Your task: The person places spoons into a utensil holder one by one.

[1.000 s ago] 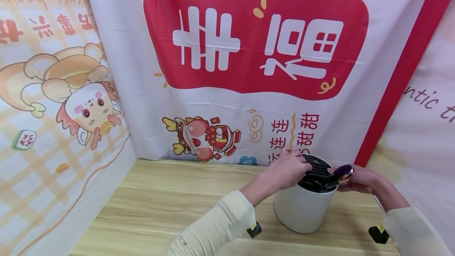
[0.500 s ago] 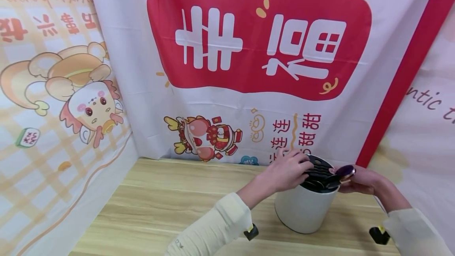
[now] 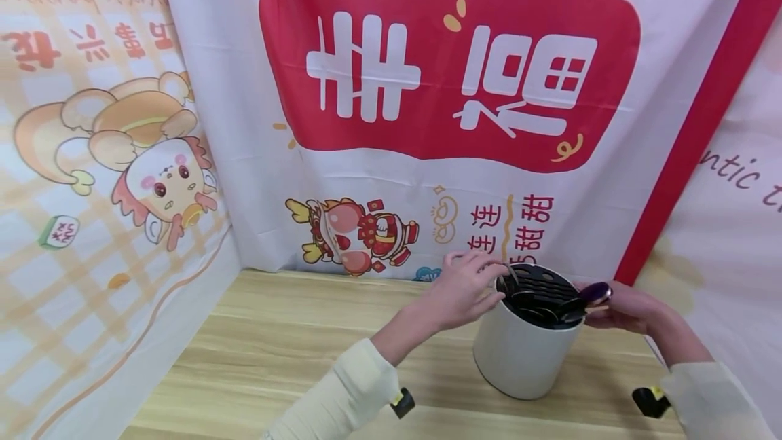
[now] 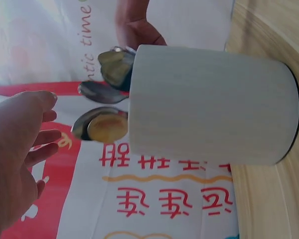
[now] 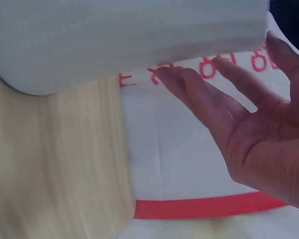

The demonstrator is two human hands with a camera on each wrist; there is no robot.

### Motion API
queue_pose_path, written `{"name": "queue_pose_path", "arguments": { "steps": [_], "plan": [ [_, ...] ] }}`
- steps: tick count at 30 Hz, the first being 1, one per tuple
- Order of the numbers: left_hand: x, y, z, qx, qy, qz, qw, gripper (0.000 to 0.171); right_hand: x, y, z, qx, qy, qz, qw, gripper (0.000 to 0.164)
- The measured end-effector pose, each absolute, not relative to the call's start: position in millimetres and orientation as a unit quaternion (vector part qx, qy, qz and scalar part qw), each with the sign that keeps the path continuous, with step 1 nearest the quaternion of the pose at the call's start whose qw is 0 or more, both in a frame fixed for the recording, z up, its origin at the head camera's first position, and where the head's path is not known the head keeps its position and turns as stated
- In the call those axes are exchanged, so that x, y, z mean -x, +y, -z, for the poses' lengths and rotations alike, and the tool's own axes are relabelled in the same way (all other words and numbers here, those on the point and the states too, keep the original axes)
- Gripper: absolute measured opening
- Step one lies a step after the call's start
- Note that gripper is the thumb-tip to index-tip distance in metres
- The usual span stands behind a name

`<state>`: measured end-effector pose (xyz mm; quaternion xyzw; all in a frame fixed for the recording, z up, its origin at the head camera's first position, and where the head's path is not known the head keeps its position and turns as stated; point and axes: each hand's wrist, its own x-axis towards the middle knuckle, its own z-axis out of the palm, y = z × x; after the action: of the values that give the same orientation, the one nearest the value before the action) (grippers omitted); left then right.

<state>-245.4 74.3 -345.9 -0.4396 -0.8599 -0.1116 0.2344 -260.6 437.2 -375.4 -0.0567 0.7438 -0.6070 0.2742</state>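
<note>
A white cylindrical utensil holder stands upright on the wooden table, with a slotted black piece inside its mouth. Shiny spoon heads stick out past the rim in the left wrist view, and a dark purple, glossy utensil head leans over the right side. My left hand is at the holder's left rim, its fingers bent loosely; the left wrist view shows it apart from the spoons with nothing in it. Behind the holder's right side is my right hand, fingers spread, fingertips against the holder's wall and thumb by the rim.
A white cloth with a red panel hangs right behind the table. Another printed cloth covers the left side, and a pale one hangs on the right. Black wrist devices hang below both sleeves.
My left hand has drawn back leftward off the slotted black piece, uncovering more of the holder's mouth. The right hand and the holder stay nearly where they were; the view has shifted slightly.
</note>
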Motion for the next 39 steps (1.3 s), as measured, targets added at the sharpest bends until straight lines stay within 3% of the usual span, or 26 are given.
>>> {"name": "queue_pose_path", "arguments": {
  "steps": [4, 7, 9, 12, 16, 24, 39],
  "plan": [
    [249.3, 49.4, 347.5, 0.420, -0.865, 0.136, 0.239, 0.042, 258.8, 452.9, 365.4, 0.063, 0.754, 0.604, 0.250, 0.032],
    [255.0, 30.4, 347.6, 0.392, -0.876, 0.149, 0.238, 0.045, 255.1, 463.1, 354.6, 0.053, 0.817, 0.545, 0.181, 0.030],
    [259.8, 19.0, 348.1, 0.374, -0.882, 0.163, 0.234, 0.047, 251.6, 466.5, 347.3, 0.043, 0.868, 0.480, 0.121, 0.040],
    [267.3, 4.1, 350.4, 0.346, -0.894, 0.175, 0.225, 0.052, 246.0, 466.5, 334.8, 0.022, 0.920, 0.388, 0.047, 0.069],
    [276.3, -12.8, 355.1, 0.316, -0.907, 0.178, 0.213, 0.060, 241.1, 454.4, 318.0, -0.008, 0.944, 0.330, -0.016, 0.080],
    [287.3, -35.9, 366.3, 0.246, -0.940, 0.146, 0.187, 0.071, 243.8, 381.8, 295.3, -0.019, 0.967, 0.223, -0.121, 0.082],
    [283.9, -56.4, 386.4, 0.188, -0.951, 0.122, 0.213, 0.077, 244.2, 242.3, 291.6, 0.086, 0.956, 0.189, -0.208, 0.075]
  ]
}}
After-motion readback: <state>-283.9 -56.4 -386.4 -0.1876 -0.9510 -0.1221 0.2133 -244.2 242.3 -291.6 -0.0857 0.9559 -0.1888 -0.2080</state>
